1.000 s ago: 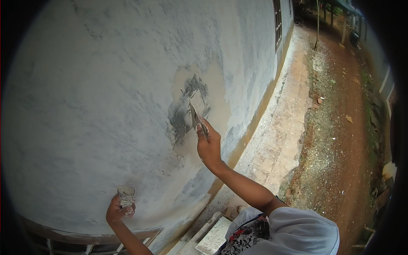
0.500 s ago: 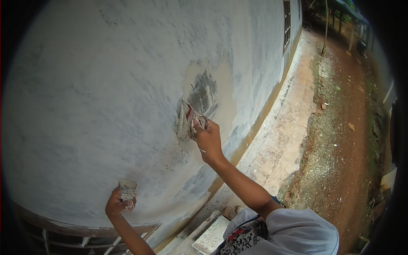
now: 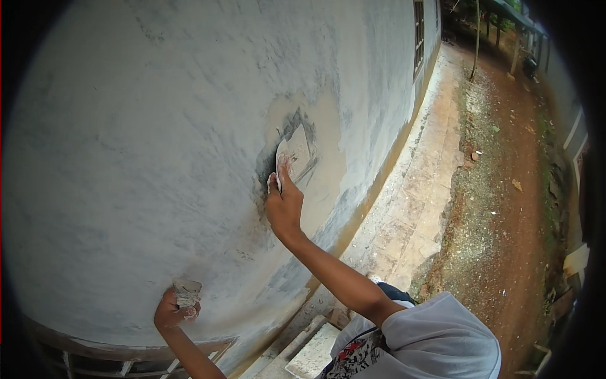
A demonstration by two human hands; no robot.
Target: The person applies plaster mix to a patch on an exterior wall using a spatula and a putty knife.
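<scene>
My right hand [image 3: 285,210] grips a flat putty scraper [image 3: 297,146], its pale face turned outward and lying close against the wall [image 3: 139,158]. Around it spreads a beige patch of wet-looking putty [image 3: 329,136], with a dark grey area still showing at the scraper's edges. Lower and to the left, my left hand [image 3: 167,312] is closed on a second small scraper [image 3: 187,289], which is caked with putty. That one is held up near the wall, and its grip end is hidden in my fingers.
A window frame [image 3: 120,348] runs along the lower left, and a barred window [image 3: 419,38] is at the upper right. Below the wall lies a concrete ledge [image 3: 404,215], then gravel and a red dirt path [image 3: 514,208]. A pale slab [image 3: 314,351] sits near my body.
My right hand has shifted slightly left and turned the scraper, so its flat face now covers part of the dark area. My left hand is slightly lower in view.
</scene>
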